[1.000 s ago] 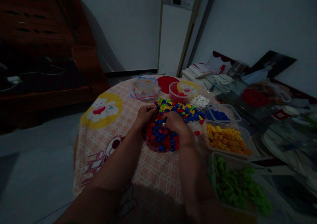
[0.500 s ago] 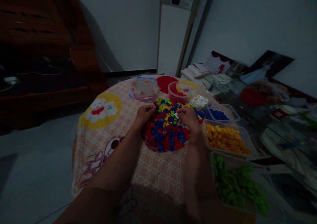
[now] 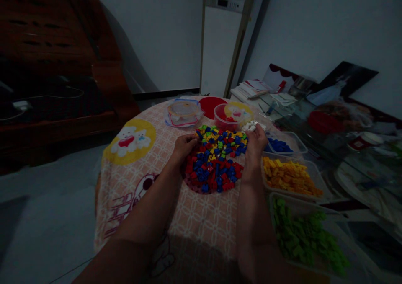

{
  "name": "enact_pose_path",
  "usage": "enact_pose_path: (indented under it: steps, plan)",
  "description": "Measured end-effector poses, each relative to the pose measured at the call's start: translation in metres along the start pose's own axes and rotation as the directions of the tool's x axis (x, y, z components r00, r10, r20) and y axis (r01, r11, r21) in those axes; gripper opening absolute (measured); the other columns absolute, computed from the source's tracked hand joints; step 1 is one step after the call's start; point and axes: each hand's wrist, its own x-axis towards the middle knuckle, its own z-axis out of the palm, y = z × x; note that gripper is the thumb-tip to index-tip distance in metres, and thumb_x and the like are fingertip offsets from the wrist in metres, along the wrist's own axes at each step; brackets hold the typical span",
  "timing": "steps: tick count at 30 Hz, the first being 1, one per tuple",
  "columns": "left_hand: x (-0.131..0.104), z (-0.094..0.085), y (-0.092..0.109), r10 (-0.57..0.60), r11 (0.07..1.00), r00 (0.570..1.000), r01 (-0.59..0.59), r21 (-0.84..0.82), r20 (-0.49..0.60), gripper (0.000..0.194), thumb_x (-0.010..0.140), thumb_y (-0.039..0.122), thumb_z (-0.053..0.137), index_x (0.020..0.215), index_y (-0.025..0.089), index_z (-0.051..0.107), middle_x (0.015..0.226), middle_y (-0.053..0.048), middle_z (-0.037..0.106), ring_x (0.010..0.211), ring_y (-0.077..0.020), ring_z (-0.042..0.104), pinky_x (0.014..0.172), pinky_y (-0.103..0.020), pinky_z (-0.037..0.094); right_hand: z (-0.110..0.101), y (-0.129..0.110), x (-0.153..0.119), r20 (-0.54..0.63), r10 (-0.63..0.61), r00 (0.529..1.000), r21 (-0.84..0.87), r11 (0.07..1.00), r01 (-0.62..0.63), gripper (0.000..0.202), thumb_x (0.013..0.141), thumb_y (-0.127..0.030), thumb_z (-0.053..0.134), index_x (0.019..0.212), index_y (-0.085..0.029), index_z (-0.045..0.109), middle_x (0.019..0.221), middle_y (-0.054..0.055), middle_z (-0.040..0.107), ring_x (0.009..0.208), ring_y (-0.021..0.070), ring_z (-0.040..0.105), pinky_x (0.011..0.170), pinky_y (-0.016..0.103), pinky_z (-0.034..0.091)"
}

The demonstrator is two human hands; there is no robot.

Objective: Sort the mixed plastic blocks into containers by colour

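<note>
A mixed pile of red, blue, yellow and green toy building bricks point(image 3: 216, 166) lies on a dark red round mat. My left hand point(image 3: 185, 145) rests at the pile's left edge with its fingers curled inward; whatever they hold, if anything, is hidden. My right hand point(image 3: 256, 140) is raised at the right side of the pile, fingers pinched together, just in front of the clear container of white bricks point(image 3: 250, 125). The white brick in its pinch is mostly covered by the fingers and blends with the white bricks behind.
Clear boxes of blue bricks point(image 3: 280, 145), yellow bricks point(image 3: 290, 177) and green bricks point(image 3: 307, 238) line the right side. A round tub point(image 3: 225, 124) with a few red bricks stands at the back, beside stacked lidded containers point(image 3: 183, 110). A cluttered glass table point(image 3: 333, 150) adjoins the right.
My right hand has moved right and away from the middle of the pile to the white bricks' container, taking a white brick from the pile. My left hand has stayed at the pile's left edge.
</note>
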Motion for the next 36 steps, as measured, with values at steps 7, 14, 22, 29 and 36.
enact_pose_path:
  steps: [7, 14, 22, 29, 36]
  plan:
    - [-0.001, 0.001, 0.001, -0.019, 1.000, 1.000, 0.019, 0.006, -0.011, 0.029, 0.067, 0.034, 0.070, 0.088, 0.016, 0.079, 0.076, -0.003, 0.076, 0.069, -0.0183, 0.067, 0.067, -0.027, 0.052, -0.005, 0.005, 0.002, -0.059, 0.017, 0.998, -0.026, 0.999, -0.018, 0.056, 0.073, -0.025, 0.061, 0.129, -0.014, 0.061, 0.107, 0.008, 0.071, 0.107, 0.0217, 0.069, 0.094, 0.039, 0.059]
    - [-0.001, 0.003, 0.001, -0.037, 0.999, 0.999, 0.037, -0.030, -0.013, 0.026, 0.066, 0.034, 0.071, 0.085, 0.017, 0.078, 0.074, -0.002, 0.075, 0.067, -0.0177, 0.066, 0.066, -0.027, 0.051, -0.012, -0.010, -0.016, 0.226, 0.210, 0.951, 0.054, 0.972, -0.227, 0.017, 0.067, -0.020, 0.065, 0.084, -0.017, 0.067, 0.077, 0.002, 0.070, 0.076, 0.0166, 0.071, 0.081, 0.036, 0.063]
    - [0.000, 0.001, 0.000, -0.002, 1.000, 1.000, 0.002, -0.001, -0.015, 0.027, 0.067, 0.032, 0.068, 0.086, 0.016, 0.079, 0.074, -0.003, 0.076, 0.065, -0.0169, 0.065, 0.063, -0.025, 0.050, -0.001, -0.027, -0.041, 0.548, 0.364, 0.753, -0.034, 0.909, -0.415, 0.022, 0.066, -0.021, 0.071, 0.088, -0.018, 0.069, 0.079, 0.003, 0.075, 0.072, 0.0149, 0.072, 0.069, 0.027, 0.062]
    - [-0.001, 0.002, 0.002, -0.023, 1.000, 1.000, 0.023, -0.006, -0.008, 0.027, 0.067, 0.034, 0.070, 0.086, 0.016, 0.079, 0.076, -0.003, 0.076, 0.067, -0.0179, 0.066, 0.066, -0.027, 0.052, 0.003, -0.033, -0.050, 0.642, 0.470, 0.605, -0.528, 0.844, -0.096, 0.006, 0.067, -0.016, 0.067, 0.071, -0.017, 0.071, 0.046, -0.005, 0.059, 0.036, 0.0086, 0.048, 0.035, 0.018, 0.034]
    - [0.000, 0.002, 0.000, -0.015, 1.000, 1.000, 0.015, -0.014, -0.010, 0.028, 0.067, 0.034, 0.070, 0.087, 0.016, 0.078, 0.081, -0.005, 0.078, 0.076, -0.0203, 0.070, 0.071, -0.028, 0.054, 0.022, -0.027, -0.065, 0.787, 0.376, 0.490, -0.575, 0.736, 0.357, 0.023, 0.064, -0.005, 0.071, 0.078, -0.022, 0.079, 0.050, -0.008, 0.060, 0.052, 0.0120, 0.059, 0.057, 0.021, 0.044]
